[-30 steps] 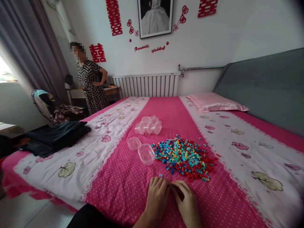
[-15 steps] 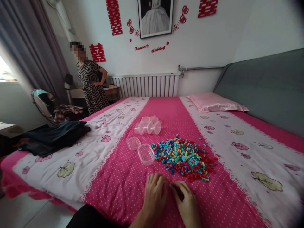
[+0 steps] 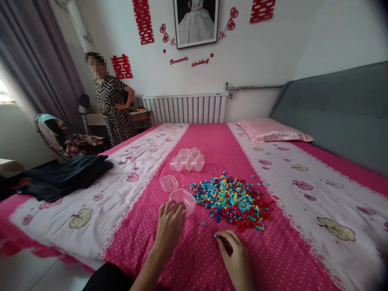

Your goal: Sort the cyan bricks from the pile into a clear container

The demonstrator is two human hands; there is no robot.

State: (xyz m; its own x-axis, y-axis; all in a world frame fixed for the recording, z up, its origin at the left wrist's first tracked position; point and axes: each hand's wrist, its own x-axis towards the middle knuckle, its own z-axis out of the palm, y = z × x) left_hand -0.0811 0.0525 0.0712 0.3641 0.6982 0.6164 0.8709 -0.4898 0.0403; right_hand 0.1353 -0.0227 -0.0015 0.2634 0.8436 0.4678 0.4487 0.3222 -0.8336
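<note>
My left hand (image 3: 172, 220) reaches over the near left edge of a clear plastic box (image 3: 188, 197), its bent fingers at the rim. Where the thumb sits is hidden. Nearer to me, my right hand (image 3: 235, 252) is closed in a pinch on a small blue-green toy brick (image 3: 216, 236) between thumb and forefinger. A big heap of small toy bricks (image 3: 233, 198) in red, blue, teal and yellow lies just beyond it. One loose teal brick (image 3: 203, 223) rests between the hands and the heap. A clear lid (image 3: 169, 183) lies left of the box.
Several clear plastic boxes (image 3: 188, 160) are stacked farther back on the pink bedspread (image 3: 209, 139). Dark clothes (image 3: 66, 176) lie at the left edge. A pink pillow (image 3: 273, 130) is at the back right. A person (image 3: 117, 105) stands beyond the bed's far left corner.
My left hand has left my right hand and moved away to the box, which has shifted slightly toward me. The right hand keeps its pinch. A loose teal brick now shows.
</note>
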